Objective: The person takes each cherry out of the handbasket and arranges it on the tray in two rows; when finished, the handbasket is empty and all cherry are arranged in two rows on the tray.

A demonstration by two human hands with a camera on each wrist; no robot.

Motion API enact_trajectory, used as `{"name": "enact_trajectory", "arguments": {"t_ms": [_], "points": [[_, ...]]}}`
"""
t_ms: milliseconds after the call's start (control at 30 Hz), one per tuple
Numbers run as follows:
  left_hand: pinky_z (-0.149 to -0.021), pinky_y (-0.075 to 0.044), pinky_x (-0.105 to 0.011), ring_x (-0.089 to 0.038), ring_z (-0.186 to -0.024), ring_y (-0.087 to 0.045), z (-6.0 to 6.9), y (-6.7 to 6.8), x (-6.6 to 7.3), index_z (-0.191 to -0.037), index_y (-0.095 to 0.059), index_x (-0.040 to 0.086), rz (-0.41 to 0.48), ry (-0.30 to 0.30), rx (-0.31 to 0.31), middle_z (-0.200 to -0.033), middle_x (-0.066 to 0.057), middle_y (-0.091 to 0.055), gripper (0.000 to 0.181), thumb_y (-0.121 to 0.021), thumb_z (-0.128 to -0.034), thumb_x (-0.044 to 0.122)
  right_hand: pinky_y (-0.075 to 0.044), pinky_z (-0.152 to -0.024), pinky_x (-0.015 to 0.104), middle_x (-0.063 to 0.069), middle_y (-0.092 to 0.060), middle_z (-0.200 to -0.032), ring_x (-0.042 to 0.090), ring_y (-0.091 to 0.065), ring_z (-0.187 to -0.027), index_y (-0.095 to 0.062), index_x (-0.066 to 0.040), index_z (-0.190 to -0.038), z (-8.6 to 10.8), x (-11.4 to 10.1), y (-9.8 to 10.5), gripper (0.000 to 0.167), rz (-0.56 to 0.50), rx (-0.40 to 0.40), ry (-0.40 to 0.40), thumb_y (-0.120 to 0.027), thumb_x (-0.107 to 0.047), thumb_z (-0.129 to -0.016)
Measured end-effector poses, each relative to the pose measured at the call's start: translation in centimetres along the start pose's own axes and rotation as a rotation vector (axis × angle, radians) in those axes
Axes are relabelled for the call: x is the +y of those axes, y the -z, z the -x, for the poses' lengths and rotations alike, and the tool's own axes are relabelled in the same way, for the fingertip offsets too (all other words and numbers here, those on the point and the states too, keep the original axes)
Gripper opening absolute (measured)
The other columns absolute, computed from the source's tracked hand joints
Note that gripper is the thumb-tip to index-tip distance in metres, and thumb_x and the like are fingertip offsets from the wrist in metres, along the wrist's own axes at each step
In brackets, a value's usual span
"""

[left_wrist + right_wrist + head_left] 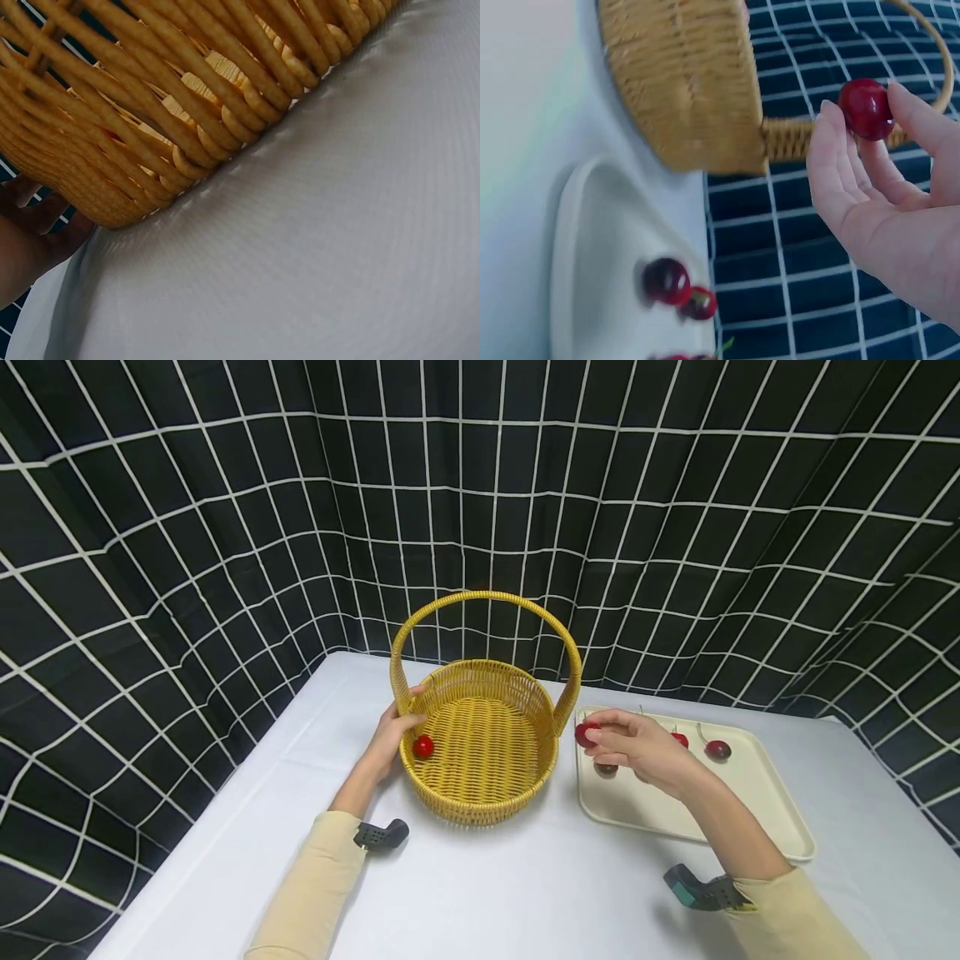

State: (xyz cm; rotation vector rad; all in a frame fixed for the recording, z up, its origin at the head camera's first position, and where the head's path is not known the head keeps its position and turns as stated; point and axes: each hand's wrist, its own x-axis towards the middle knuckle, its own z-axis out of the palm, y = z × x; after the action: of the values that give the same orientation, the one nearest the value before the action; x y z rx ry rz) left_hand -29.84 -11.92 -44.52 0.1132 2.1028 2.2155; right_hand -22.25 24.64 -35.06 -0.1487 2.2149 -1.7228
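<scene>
A yellow woven basket (480,806) with a tall arched handle stands on the white-covered table. My left hand (387,737) grips its left rim by the foot of the handle; in the left wrist view only part of that hand (34,232) shows beside the wicker wall. One bright red cherry (423,747) lies inside the basket, close to the left hand. Between thumb and fingertips, my right hand (637,745) pinches a dark red cherry (866,109), held above the left end of a cream tray (772,810), to the right of the basket.
On the tray lie more cherries: a dark one (605,770) below the right hand, a red one (679,739) partly behind it, and a dark stemmed one (717,750) farther right. A black curtain with a white grid (480,510) hangs behind the table (480,893).
</scene>
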Motion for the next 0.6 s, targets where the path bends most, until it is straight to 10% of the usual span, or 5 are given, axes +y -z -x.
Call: {"name": "enact_trajectory", "arguments": {"t_ms": [600], "points": [[-0.111, -0.017, -0.045, -0.027, -0.133, -0.033, -0.1, 0.0, -0.4, -0.143, -0.041, 0.014, -0.020, -0.029, 0.012, -0.148, -0.011, -0.036, 0.057, -0.053, -0.0880, 0.007, -0.051, -0.085, 0.031, 0.003, -0.059, -0.110, 0.017, -0.066, -0.095, -0.023, 0.020, -0.136, 1.9, 7.3, 7.8, 0.062, -0.012, 0.090, -0.062, -0.056, -0.015, -0.097]]}}
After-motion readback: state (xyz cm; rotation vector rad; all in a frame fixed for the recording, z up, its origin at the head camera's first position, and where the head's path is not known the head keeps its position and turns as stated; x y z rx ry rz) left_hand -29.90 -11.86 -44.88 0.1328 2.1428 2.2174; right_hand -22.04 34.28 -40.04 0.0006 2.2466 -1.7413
